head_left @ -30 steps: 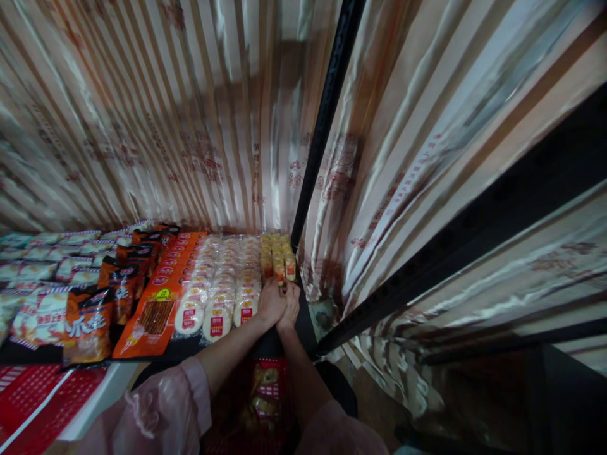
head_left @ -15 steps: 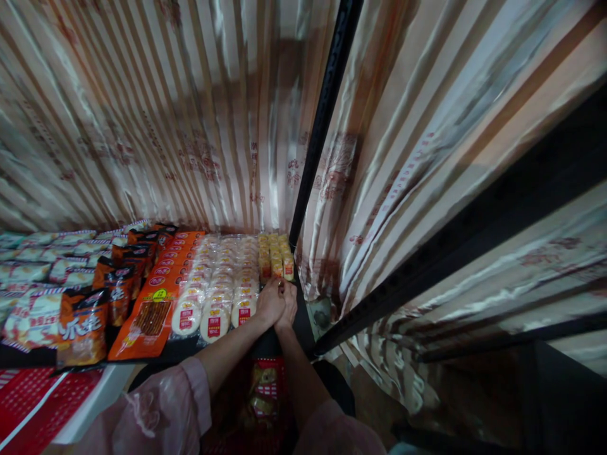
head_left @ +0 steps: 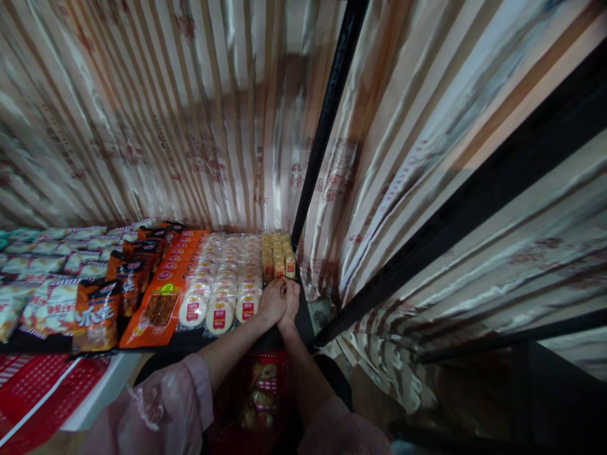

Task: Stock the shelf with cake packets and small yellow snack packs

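My left hand (head_left: 270, 303) and my right hand (head_left: 290, 303) are pressed together at the front of a row of small yellow snack packets (head_left: 277, 256) on a dark shelf (head_left: 199, 341). Both hands have curled fingers, which touch the nearest yellow packet; what they grip is hidden. Just left of my left hand lie rows of round white cakes with red labels (head_left: 222, 287). Further left are orange packets (head_left: 164, 297).
A black shelf post (head_left: 327, 120) rises right behind the yellow packets. Striped shiny cloth (head_left: 180, 114) covers the back and right side. Brown snack bags (head_left: 97, 316) and white bags (head_left: 47, 303) fill the left of the shelf. A red basket (head_left: 260, 392) with packets sits below my arms.
Both hands stay together at the yellow packets and have barely shifted. The view has moved slightly, so the shelf goods sit a little further right.
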`<state>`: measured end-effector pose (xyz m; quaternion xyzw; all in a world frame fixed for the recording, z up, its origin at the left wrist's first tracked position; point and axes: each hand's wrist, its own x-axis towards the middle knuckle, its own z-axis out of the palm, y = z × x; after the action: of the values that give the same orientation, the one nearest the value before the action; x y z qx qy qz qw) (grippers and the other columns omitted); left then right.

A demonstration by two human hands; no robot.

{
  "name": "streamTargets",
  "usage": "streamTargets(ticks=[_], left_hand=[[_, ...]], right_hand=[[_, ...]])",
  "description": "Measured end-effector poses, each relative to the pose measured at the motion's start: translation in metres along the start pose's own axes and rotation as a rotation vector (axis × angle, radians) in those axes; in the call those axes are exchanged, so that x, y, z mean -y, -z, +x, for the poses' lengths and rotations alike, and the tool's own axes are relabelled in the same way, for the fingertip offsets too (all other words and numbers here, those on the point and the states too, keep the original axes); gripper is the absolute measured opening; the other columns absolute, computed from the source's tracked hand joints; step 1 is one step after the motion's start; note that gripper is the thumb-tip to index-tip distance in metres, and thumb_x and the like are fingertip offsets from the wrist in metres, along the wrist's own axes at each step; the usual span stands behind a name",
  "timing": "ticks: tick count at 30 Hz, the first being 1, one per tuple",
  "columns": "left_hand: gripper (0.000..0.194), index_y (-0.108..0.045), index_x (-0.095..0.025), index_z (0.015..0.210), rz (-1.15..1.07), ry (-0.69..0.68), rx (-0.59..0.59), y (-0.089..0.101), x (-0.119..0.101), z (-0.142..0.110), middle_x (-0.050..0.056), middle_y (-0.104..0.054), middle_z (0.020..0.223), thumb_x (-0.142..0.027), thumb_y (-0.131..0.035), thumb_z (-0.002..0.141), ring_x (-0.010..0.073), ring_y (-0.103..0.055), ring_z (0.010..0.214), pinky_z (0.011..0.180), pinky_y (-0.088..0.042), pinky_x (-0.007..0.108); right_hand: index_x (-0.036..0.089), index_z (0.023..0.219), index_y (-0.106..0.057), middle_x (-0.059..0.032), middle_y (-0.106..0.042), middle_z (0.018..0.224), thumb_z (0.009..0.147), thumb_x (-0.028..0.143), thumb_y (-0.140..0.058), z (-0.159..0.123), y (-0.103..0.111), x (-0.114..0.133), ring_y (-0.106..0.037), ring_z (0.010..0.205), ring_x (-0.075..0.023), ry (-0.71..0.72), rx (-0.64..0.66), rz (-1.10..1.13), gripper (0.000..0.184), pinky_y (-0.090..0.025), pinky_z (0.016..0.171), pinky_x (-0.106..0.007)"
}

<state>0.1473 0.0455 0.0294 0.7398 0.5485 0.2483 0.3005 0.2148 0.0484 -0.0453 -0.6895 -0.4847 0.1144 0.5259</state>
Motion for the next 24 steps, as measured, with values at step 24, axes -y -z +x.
streamTargets(ticks=[24], left_hand=[[0.032,-0.059,-0.011,0.108,0.078,-0.282,-0.017,0.006,0.035,-0.130,0.011,-0.059,0.106,-0.013,-0.039,0.083,0.0188,-0.051,0.102,0.097,-0.040,0.030]], right_hand=[[0.017,0.103,-0.062,-0.0092,-0.057,0.104,0.081,0.016,-0.037,-0.126,0.048,0.034,-0.054,0.100,-0.0175,0.069,0.030,0.060,0.033,-0.046,0.087,-0.032]])
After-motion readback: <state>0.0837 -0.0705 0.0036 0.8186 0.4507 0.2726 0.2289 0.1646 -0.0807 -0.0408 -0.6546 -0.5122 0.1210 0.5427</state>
